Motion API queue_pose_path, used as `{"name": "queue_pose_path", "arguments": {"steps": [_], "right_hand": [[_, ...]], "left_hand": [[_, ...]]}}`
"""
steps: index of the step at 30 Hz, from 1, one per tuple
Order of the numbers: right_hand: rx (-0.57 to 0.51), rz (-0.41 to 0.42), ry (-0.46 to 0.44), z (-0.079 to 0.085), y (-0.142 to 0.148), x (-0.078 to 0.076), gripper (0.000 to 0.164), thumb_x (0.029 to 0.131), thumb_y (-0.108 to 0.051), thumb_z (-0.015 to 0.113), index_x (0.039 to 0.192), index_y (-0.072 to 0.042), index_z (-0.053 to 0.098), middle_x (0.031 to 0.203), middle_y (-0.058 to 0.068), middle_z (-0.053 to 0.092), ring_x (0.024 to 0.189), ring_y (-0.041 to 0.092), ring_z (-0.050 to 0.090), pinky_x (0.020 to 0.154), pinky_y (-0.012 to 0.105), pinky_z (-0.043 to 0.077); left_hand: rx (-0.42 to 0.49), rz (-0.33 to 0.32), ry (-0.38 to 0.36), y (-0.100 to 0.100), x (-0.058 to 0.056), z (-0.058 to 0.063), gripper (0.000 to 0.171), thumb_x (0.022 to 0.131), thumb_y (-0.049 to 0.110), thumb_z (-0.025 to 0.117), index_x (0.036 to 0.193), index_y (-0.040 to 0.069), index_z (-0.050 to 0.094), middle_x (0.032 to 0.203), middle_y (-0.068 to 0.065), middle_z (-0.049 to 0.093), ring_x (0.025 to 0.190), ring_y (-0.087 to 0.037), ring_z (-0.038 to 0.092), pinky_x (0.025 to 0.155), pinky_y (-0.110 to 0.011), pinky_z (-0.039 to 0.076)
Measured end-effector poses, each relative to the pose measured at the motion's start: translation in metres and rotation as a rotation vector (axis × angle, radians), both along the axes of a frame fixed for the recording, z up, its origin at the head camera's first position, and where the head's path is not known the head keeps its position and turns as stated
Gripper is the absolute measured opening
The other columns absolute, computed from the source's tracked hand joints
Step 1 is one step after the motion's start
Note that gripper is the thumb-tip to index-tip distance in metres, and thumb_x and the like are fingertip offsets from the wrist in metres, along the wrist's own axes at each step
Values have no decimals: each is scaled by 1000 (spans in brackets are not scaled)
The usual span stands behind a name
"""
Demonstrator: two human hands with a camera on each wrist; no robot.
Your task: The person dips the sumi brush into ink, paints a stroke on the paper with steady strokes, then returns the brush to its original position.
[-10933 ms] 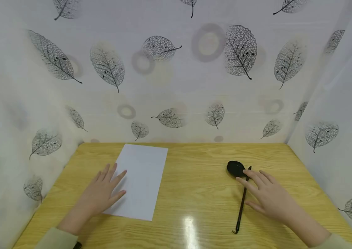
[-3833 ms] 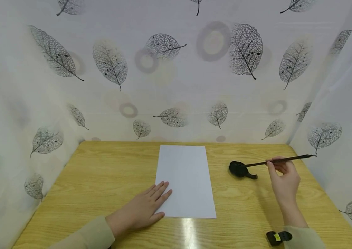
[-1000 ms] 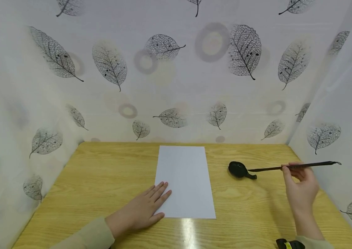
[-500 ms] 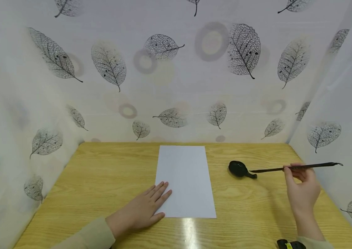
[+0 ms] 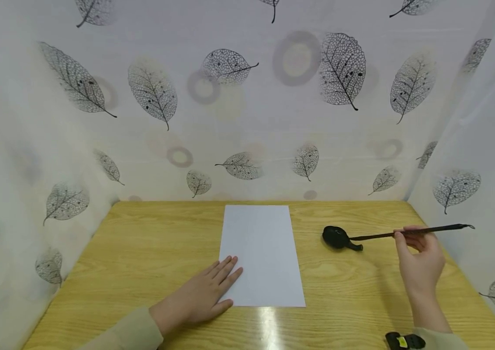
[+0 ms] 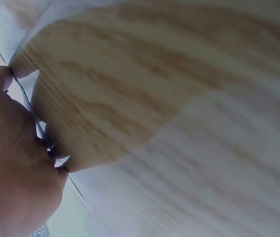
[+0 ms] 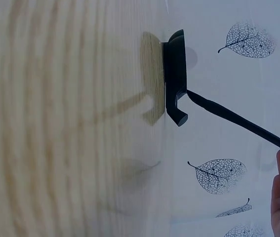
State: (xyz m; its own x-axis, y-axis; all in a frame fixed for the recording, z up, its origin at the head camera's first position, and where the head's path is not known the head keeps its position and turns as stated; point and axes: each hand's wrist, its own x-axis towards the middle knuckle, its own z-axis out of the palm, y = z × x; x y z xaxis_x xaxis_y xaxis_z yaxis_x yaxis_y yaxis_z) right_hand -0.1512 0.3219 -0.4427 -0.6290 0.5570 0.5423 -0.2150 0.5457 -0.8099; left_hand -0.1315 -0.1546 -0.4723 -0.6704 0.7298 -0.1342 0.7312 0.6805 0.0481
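My left hand (image 5: 199, 299) lies flat with straight fingers across the lower left edge of a blank white sheet of paper (image 5: 264, 248). In the left wrist view the hand (image 6: 16, 168) rests on the sheet's edge. My right hand (image 5: 422, 265) pinches a dark writing brush (image 5: 371, 236), held nearly level, its looped end pointing right. The brush tip meets the right rim of a small black ink dish (image 5: 334, 236) with a stubby handle. From the right wrist, the brush (image 7: 243, 121) tip is at the dish (image 7: 175, 64), just above its handle; whether it touches is unclear.
A wooden table (image 5: 155, 243) carries everything. White curtains (image 5: 247, 121) printed with leaves enclose its back and both sides. A black wrist strap (image 5: 404, 341) shows at my right sleeve.
Since the earliest frame, the paper has shifted right and the brush has been picked up from beside the dish. In the last half second, my right hand has moved slightly left with the brush.
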Motion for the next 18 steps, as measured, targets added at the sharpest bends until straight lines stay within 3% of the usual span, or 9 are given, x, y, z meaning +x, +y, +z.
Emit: {"name": "queue_pose_path", "arguments": {"steps": [7, 18], "right_hand": [[38, -31, -55, 1, 4, 8, 18, 96, 0, 74, 104, -14, 69, 86, -43, 60, 75, -23, 58, 70, -3, 44], [27, -12, 15, 14, 4, 10, 20, 96, 3, 73, 105, -14, 71, 90, -40, 63, 78, -20, 61, 74, -1, 48]], "left_hand": [[9, -3, 15, 1, 1, -2, 69, 113, 48, 40, 169, 9, 28, 177, -18, 22, 164, -33, 27, 132, -47, 32], [9, -3, 18, 1, 1, -1, 69, 113, 48, 40, 169, 8, 28, 177, -18, 23, 164, -33, 27, 131, -47, 33]]}}
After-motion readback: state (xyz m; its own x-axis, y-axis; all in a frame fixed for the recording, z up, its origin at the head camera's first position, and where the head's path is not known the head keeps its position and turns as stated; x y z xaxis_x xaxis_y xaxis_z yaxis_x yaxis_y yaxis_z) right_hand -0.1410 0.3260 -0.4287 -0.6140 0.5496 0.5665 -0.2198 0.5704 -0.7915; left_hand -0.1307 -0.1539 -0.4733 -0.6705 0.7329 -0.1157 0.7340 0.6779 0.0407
